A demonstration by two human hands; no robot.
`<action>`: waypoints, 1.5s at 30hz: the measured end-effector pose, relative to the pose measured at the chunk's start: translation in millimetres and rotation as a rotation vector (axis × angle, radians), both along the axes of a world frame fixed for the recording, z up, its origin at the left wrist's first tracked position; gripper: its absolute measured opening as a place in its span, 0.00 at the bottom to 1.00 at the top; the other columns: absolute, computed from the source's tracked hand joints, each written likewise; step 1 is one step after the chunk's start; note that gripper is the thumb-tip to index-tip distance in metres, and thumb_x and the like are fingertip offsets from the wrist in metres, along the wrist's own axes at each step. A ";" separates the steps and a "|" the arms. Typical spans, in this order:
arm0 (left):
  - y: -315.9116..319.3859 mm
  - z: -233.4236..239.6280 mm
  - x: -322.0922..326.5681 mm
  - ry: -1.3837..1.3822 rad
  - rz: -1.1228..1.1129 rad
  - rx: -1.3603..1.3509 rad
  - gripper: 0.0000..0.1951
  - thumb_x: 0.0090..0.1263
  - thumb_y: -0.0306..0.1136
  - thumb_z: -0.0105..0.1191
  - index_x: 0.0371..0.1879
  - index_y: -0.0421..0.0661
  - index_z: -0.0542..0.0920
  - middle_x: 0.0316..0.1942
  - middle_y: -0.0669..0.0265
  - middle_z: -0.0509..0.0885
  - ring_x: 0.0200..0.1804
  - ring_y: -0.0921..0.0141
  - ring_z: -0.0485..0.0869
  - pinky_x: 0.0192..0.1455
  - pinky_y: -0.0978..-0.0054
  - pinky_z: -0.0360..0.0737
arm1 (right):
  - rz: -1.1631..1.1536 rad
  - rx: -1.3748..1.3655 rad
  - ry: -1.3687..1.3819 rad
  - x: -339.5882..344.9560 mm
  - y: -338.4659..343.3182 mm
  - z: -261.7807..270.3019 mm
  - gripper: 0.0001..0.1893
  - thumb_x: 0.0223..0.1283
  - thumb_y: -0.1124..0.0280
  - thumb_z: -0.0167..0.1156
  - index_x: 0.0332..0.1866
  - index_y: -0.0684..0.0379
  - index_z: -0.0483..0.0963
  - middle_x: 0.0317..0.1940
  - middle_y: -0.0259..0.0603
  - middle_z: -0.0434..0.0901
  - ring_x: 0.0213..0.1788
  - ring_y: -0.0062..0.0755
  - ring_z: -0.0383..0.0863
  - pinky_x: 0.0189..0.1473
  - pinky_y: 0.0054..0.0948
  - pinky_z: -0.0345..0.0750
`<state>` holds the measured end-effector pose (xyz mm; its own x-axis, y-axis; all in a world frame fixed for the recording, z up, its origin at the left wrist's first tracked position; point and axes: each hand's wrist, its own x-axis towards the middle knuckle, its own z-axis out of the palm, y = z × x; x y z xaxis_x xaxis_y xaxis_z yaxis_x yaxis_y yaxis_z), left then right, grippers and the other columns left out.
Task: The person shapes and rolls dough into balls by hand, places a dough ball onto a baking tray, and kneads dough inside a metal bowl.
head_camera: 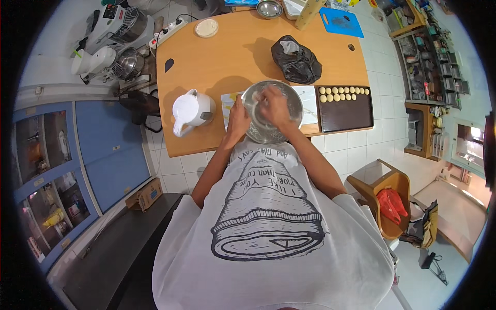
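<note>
A metal mixing bowl (293,101) is tilted at the table's front edge, close to the shirt. My left hand (239,121) grips its left rim. My right hand (274,106) is inside the bowl, blurred, with its fingers bent near some pale, wet-looking matter; whether they hold anything cannot be told. Under and beside the bowl lies a white patterned sheet (309,101). To its right a dark baking tray (345,115) bears rows of small round pale dough pieces (335,90) along its far side. A white jug (190,108) stands left of the bowl.
On the wooden table (228,50) are a black plastic bag (296,62), a round pale-topped container (206,28), a small metal bowl (269,8) and a blue cutting board (341,22). A power strip (168,31) and stand mixers (99,60) are at the left. A brown chair (399,186) stands right.
</note>
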<state>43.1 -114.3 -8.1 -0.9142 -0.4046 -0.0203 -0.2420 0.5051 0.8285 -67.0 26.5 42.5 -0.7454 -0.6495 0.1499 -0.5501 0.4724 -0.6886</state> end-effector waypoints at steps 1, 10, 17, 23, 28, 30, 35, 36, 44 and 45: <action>0.0 -0.2 0.7 0.000 0.000 -0.001 0.31 0.65 0.13 0.50 0.71 0.27 0.63 0.52 0.29 0.81 0.55 0.32 0.81 0.56 0.43 0.79 | 0.000 -0.001 0.000 8.0 0.0 -20.0 0.14 0.52 0.81 0.65 0.45 0.63 0.80 0.48 0.56 0.82 0.53 0.62 0.83 0.57 0.51 0.82; -2.0 -10.4 2.8 -0.007 0.047 0.008 0.30 0.68 0.15 0.49 0.72 0.27 0.64 0.55 0.28 0.81 0.58 0.33 0.81 0.60 0.44 0.79 | 0.302 -0.035 0.181 6.8 8.0 -34.8 0.08 0.53 0.81 0.62 0.38 0.65 0.81 0.49 0.56 0.81 0.54 0.63 0.82 0.59 0.50 0.82; -0.5 -4.6 1.2 -0.006 0.039 -0.002 0.31 0.68 0.15 0.50 0.73 0.25 0.63 0.56 0.28 0.80 0.60 0.33 0.80 0.62 0.44 0.78 | 0.272 0.029 -0.080 21.9 21.5 -48.5 0.15 0.53 0.82 0.63 0.48 0.65 0.76 0.51 0.59 0.78 0.52 0.67 0.82 0.56 0.54 0.81; 0.7 -1.6 1.3 -0.005 0.035 -0.011 0.32 0.68 0.15 0.51 0.74 0.25 0.62 0.55 0.29 0.81 0.58 0.34 0.81 0.59 0.46 0.80 | 0.213 0.124 -0.148 35.1 28.1 -30.9 0.23 0.53 0.81 0.64 0.58 0.64 0.72 0.55 0.65 0.77 0.54 0.70 0.83 0.54 0.57 0.83; -0.6 -7.0 4.0 0.021 0.037 -0.046 0.32 0.68 0.15 0.51 0.74 0.25 0.62 0.55 0.28 0.81 0.57 0.34 0.82 0.59 0.46 0.80 | 0.058 -0.037 -0.122 10.7 27.2 -20.6 0.21 0.56 0.79 0.67 0.57 0.64 0.77 0.49 0.58 0.80 0.49 0.64 0.86 0.54 0.54 0.84; -1.1 -7.7 3.8 0.029 0.025 -0.018 0.32 0.68 0.15 0.51 0.74 0.25 0.62 0.55 0.28 0.81 0.57 0.35 0.82 0.60 0.46 0.79 | -0.005 -0.113 -0.215 5.9 24.2 -1.3 0.18 0.56 0.79 0.67 0.54 0.64 0.79 0.48 0.57 0.81 0.50 0.63 0.86 0.54 0.53 0.84; -1.1 -7.4 2.1 0.001 0.031 0.001 0.33 0.68 0.15 0.51 0.75 0.26 0.62 0.55 0.28 0.81 0.58 0.34 0.81 0.60 0.46 0.80 | -0.168 -0.260 -0.321 12.9 10.2 1.7 0.13 0.55 0.78 0.66 0.47 0.64 0.82 0.48 0.55 0.83 0.50 0.60 0.87 0.55 0.53 0.84; -0.7 -4.6 0.9 -0.032 0.027 0.014 0.33 0.68 0.15 0.51 0.75 0.26 0.62 0.55 0.28 0.81 0.58 0.34 0.81 0.60 0.46 0.80 | -0.070 -0.064 -0.172 17.6 11.4 -22.6 0.13 0.55 0.76 0.67 0.47 0.63 0.82 0.49 0.54 0.83 0.51 0.59 0.87 0.56 0.53 0.84; 0.7 1.1 1.6 0.021 0.068 -0.027 0.29 0.67 0.14 0.50 0.71 0.29 0.65 0.52 0.30 0.82 0.56 0.34 0.82 0.56 0.43 0.79 | 0.258 -0.048 0.034 4.2 16.1 -51.8 0.11 0.56 0.73 0.67 0.43 0.62 0.83 0.52 0.54 0.83 0.52 0.62 0.85 0.56 0.53 0.82; 0.5 1.8 1.2 0.024 0.062 -0.008 0.28 0.67 0.14 0.50 0.69 0.31 0.66 0.52 0.31 0.82 0.56 0.34 0.82 0.55 0.43 0.79 | 0.260 -0.048 0.036 4.3 17.8 -54.9 0.11 0.56 0.73 0.67 0.43 0.62 0.83 0.52 0.54 0.83 0.52 0.62 0.85 0.56 0.53 0.82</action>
